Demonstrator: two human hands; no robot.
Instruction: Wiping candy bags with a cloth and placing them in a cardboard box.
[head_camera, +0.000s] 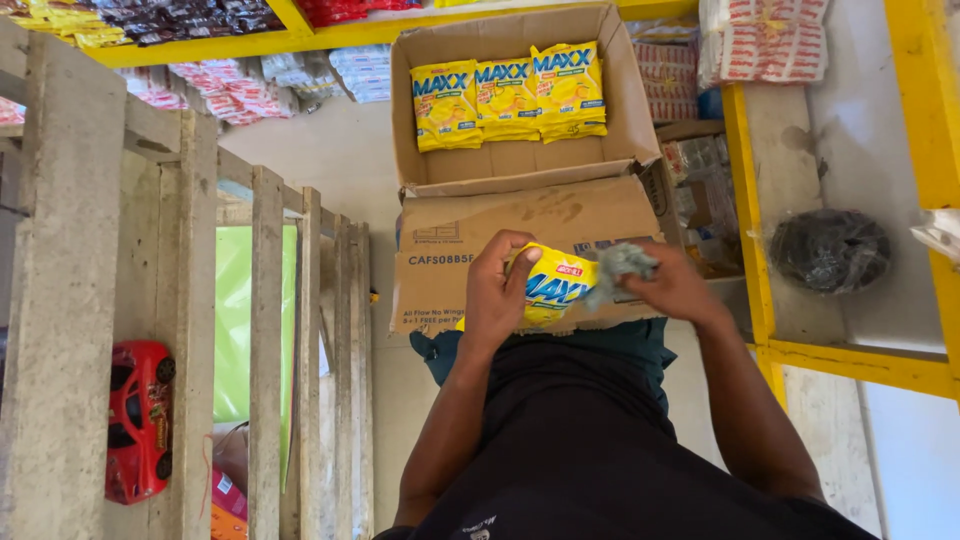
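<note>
The left hand (495, 295) wraps around the near end of a glossy yellow plastic snack packet with blue lettering (555, 285), thumb over its face and fingers curled behind; the right hand (675, 285) is closed on a crumpled grey cloth (620, 265) and presses it against the packet's far edge, so both hands meet at the packet just above the person's dark shirt (590, 440).

Directly beyond the hands stands an open brown cardboard carton (520, 215), its front flap hanging down toward them; against its far wall lie three more yellow packets of the same kind (510, 95) in a neat row, and the nearer half of the carton floor is bare. Judging from this, a few packets are already laid in, one is being wiped in hand, and much of the carton remains unfilled.

Left of the hands rise rough grey wooden slats (265, 330), with a red toy car (138, 420) resting among them; right of the hands runs a yellow-painted shelf frame (745, 250), and past it sits a dark bundle wrapped in clear plastic (830, 250); farther off, above the carton, shelves hold more packaged goods (230, 90).
</note>
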